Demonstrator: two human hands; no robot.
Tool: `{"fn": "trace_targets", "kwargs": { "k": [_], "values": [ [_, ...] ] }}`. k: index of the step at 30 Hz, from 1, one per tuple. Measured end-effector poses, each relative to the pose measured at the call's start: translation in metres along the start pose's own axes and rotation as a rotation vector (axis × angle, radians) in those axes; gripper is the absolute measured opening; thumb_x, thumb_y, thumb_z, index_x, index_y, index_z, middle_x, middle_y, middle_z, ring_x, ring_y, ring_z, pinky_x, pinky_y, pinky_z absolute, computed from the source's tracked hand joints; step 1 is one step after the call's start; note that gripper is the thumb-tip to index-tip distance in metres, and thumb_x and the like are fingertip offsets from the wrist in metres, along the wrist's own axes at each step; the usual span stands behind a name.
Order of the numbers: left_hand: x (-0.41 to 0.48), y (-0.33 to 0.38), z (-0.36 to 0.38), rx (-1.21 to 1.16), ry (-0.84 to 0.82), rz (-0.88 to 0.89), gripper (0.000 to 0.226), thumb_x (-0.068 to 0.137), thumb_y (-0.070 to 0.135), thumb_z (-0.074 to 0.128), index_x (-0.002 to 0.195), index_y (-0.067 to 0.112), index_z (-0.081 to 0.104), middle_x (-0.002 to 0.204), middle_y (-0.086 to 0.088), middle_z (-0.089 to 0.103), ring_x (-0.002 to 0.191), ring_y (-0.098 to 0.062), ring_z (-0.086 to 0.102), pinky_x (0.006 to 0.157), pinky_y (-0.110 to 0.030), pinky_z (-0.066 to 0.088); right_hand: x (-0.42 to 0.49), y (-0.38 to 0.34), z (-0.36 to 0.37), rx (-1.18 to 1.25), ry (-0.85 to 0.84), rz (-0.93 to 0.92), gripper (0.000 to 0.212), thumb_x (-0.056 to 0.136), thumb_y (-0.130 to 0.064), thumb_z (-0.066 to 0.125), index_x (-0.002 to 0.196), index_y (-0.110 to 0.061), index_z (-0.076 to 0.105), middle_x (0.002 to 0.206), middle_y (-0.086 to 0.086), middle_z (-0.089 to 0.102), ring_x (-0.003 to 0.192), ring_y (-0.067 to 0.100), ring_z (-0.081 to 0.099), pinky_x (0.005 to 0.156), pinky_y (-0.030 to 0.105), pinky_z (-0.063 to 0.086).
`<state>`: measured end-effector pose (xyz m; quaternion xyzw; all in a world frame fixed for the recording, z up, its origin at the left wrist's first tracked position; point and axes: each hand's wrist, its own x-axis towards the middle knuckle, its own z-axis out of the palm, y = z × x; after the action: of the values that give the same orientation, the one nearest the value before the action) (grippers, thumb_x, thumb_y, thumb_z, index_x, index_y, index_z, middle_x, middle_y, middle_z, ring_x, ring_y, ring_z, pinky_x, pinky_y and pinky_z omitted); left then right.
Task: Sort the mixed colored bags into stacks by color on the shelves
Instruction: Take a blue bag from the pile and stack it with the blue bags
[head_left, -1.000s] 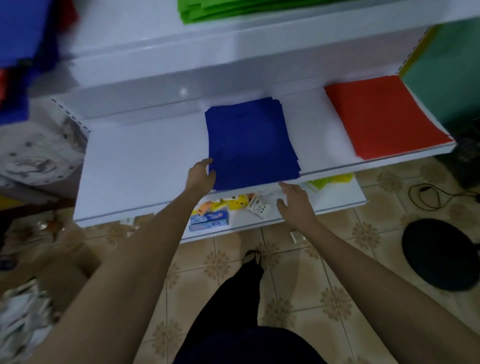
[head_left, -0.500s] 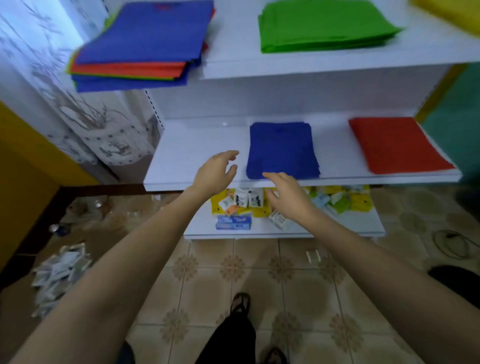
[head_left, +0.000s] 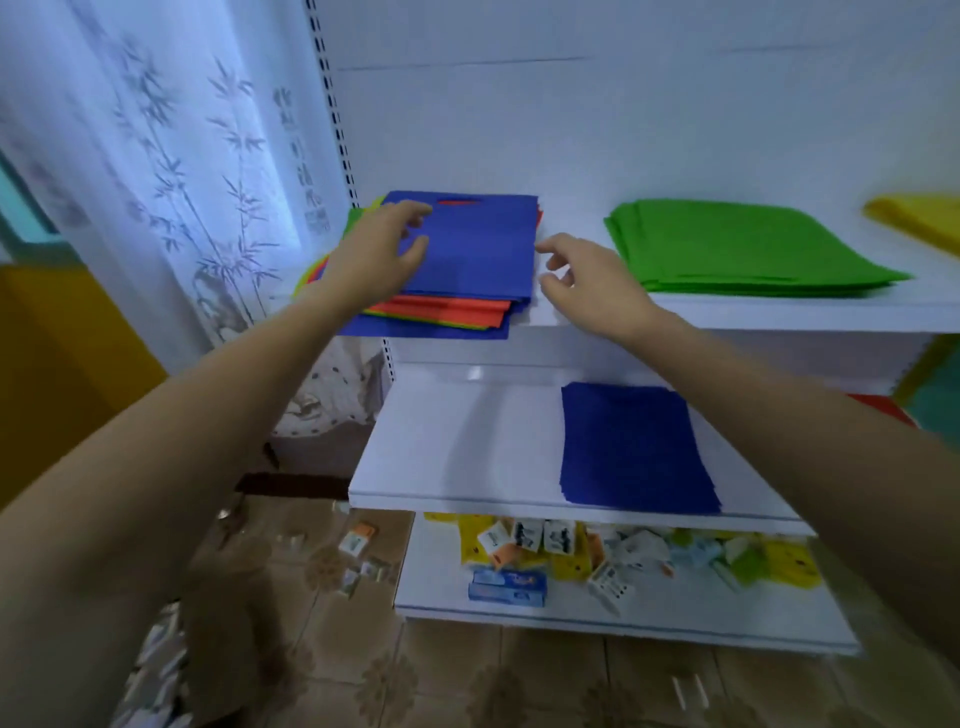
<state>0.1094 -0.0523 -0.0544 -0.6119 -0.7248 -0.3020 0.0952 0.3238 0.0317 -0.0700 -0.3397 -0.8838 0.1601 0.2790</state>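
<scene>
A mixed pile of bags (head_left: 457, 306) lies at the left end of the upper shelf (head_left: 779, 312), with a blue bag (head_left: 483, 244) on top and red, green and blue ones under it. My left hand (head_left: 379, 254) hovers over the blue bag's left part, fingers loosely curved, holding nothing. My right hand (head_left: 587, 280) is just right of the pile's edge, fingers relaxed and empty. A green stack (head_left: 737, 244) sits to the right, a yellow stack (head_left: 919, 213) at the far right. On the middle shelf (head_left: 457, 457) lie a dark blue stack (head_left: 634, 447) and a red stack (head_left: 883, 408).
The bottom shelf (head_left: 623, 618) holds several small boxes and packets (head_left: 571, 556). More packets (head_left: 358, 561) are scattered on the tiled floor. A sheer white curtain (head_left: 156, 156) hangs at the left beside the shelf upright.
My view has tilted up from the middle shelf to the upper one. Both hands rose from beside the dark blue stack to the mixed pile.
</scene>
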Motion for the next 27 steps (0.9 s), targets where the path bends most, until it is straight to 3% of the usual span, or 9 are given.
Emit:
{"fn": "trace_targets", "kwargs": {
  "k": [3, 7, 10, 14, 18, 22, 27],
  "values": [
    [0.022, -0.054, -0.002, -0.001, -0.038, -0.11, 0.04, 0.093, 0.014, 0.049, 0.131, 0.004, 0.046, 0.126, -0.016, 0.054, 0.112, -0.029, 0.053, 0.095, -0.03, 0.036, 0.034, -0.002, 0.011, -0.006, 0.006, 0.076, 0.039, 0.092, -0.016, 0.047, 0.131, -0.011, 0.047, 0.12, 0.011, 0.056, 0.088, 0.014, 0.045, 0.081, 0.022, 0.033],
    [0.052, -0.103, 0.001, -0.024, -0.109, -0.151, 0.041, 0.094, 0.017, 0.048, 0.133, 0.006, 0.044, 0.134, -0.013, 0.051, 0.12, -0.027, 0.049, 0.099, -0.029, 0.034, 0.069, 0.0, 0.034, 0.05, 0.053, 0.202, 0.038, 0.091, -0.014, 0.048, 0.129, -0.008, 0.049, 0.116, 0.015, 0.058, 0.085, 0.017, 0.044, 0.077, 0.022, 0.033],
    [0.074, -0.124, 0.006, -0.008, -0.159, -0.127, 0.041, 0.095, 0.019, 0.047, 0.133, 0.006, 0.045, 0.137, -0.012, 0.049, 0.123, -0.027, 0.047, 0.101, -0.031, 0.034, 0.086, 0.0, 0.047, 0.047, 0.085, 0.296, 0.039, 0.091, -0.015, 0.049, 0.13, -0.008, 0.048, 0.123, 0.016, 0.055, 0.1, 0.027, 0.052, 0.085, 0.027, 0.037],
    [0.091, -0.138, 0.015, 0.021, -0.258, -0.154, 0.044, 0.098, 0.028, 0.041, 0.136, 0.005, 0.04, 0.14, -0.014, 0.045, 0.128, -0.03, 0.042, 0.104, -0.034, 0.031, 0.097, -0.001, 0.058, 0.051, 0.085, 0.426, 0.043, 0.092, -0.021, 0.05, 0.133, -0.01, 0.045, 0.132, 0.015, 0.05, 0.12, 0.028, 0.047, 0.093, 0.028, 0.036],
    [0.1, -0.143, 0.024, -0.001, -0.318, -0.143, 0.046, 0.098, 0.034, 0.037, 0.135, 0.006, 0.042, 0.136, -0.015, 0.049, 0.126, -0.03, 0.044, 0.102, -0.032, 0.032, 0.102, 0.0, 0.062, 0.098, 0.05, 0.531, 0.046, 0.092, -0.028, 0.051, 0.134, -0.011, 0.042, 0.131, 0.013, 0.051, 0.117, 0.028, 0.05, 0.086, 0.029, 0.038],
    [0.099, -0.141, 0.03, -0.029, -0.31, -0.104, 0.043, 0.097, 0.034, 0.039, 0.129, 0.006, 0.048, 0.13, -0.013, 0.055, 0.121, -0.029, 0.048, 0.097, -0.03, 0.035, 0.106, 0.007, 0.063, 0.21, 0.06, 0.627, 0.054, 0.09, -0.03, 0.057, 0.136, -0.008, 0.04, 0.138, 0.012, 0.044, 0.123, 0.028, 0.045, 0.098, 0.035, 0.038],
    [0.097, -0.144, 0.03, -0.062, -0.34, -0.034, 0.039, 0.097, 0.029, 0.042, 0.128, 0.006, 0.049, 0.132, -0.01, 0.054, 0.121, -0.024, 0.049, 0.098, -0.027, 0.034, 0.104, 0.015, 0.061, 0.453, 0.1, 0.757, 0.058, 0.084, -0.016, 0.066, 0.135, -0.011, 0.039, 0.132, 0.017, 0.05, 0.112, 0.034, 0.055, 0.098, 0.046, 0.045]
  ]
}}
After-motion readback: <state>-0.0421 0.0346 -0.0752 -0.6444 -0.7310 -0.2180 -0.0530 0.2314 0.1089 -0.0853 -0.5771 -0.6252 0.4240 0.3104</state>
